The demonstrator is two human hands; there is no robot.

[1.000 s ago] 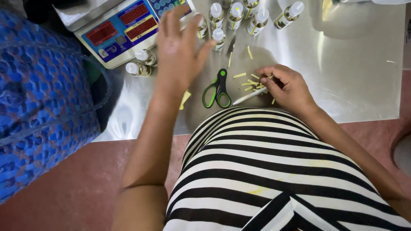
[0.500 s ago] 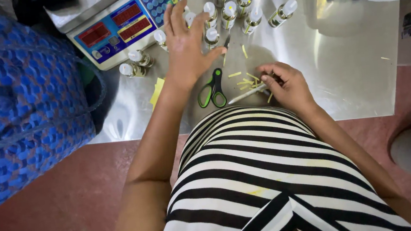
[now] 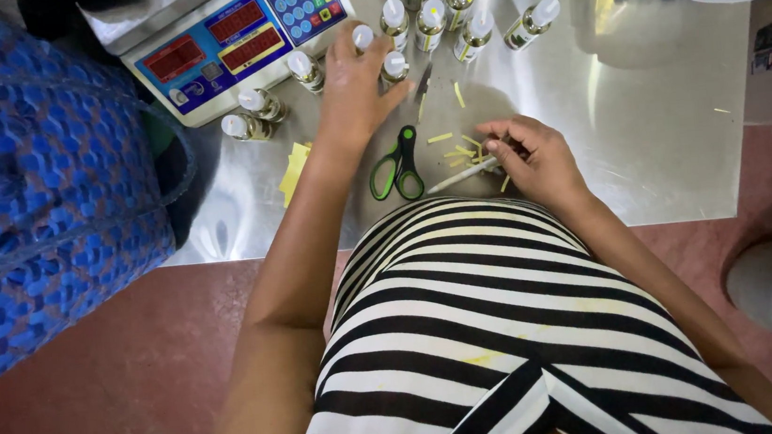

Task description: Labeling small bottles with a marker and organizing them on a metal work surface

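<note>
This looks like a small workshop or packing room where little bottles get filled and weighed. A shiny steel bench (image 3: 660, 124) carries the work. At its far left corner sits a digital weighing scale with red number windows and a blue keypad (image 3: 228, 48). Beside it, along the far edge, stand many small glass bottles with white caps (image 3: 442, 13). Green-handled scissors (image 3: 397, 167) and little yellow paper strips (image 3: 455, 149) lie near the front edge. The floor is plain red (image 3: 94, 415), and a big blue woven bag (image 3: 24, 186) stands left of the bench.
</note>
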